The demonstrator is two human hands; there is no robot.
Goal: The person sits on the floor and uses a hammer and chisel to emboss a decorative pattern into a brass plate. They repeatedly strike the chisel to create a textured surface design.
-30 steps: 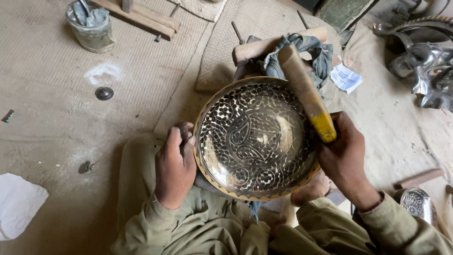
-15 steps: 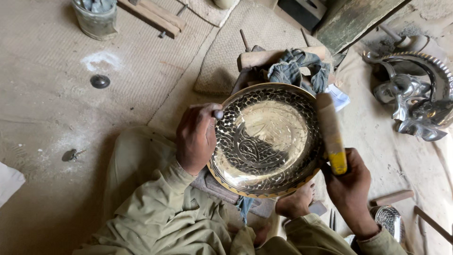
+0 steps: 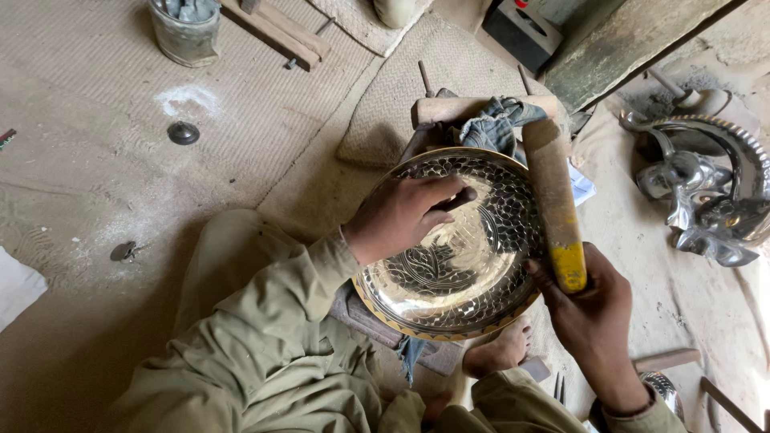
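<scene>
While I sit on the matted floor (image 3: 96,184) with my knees drawn up, my left hand (image 3: 405,216) lies on the round, shiny brass plate with a hammered, scale-like pattern (image 3: 461,277), palm down on its far left part, fingers (image 3: 449,196) drawn together and pressing something small and dark against the metal; what it is I cannot tell. That plate rests tilted on a wooden block (image 3: 473,108) between my legs, just beyond my bare foot (image 3: 501,353), with a crumpled grey-blue cloth (image 3: 497,124) bunched at its far edge. My right hand (image 3: 593,309) is clamped around the yellow-banded end of a long wooden mallet handle (image 3: 555,200), which runs from my grip away along the right rim of the plate, touching or nearly touching it. Far to the left stands a dull metal tin (image 3: 186,32), with wooden slats (image 3: 273,32) beside it. On the floor left of the plate lie a small dark round disc (image 3: 183,132) and a patch of white powder (image 3: 186,98). To the right, well apart from the plate, sits a heap of silvery shaped metal pieces (image 3: 706,200). My olive-green sleeve (image 3: 273,313) covers the left arm down to the wrist
</scene>
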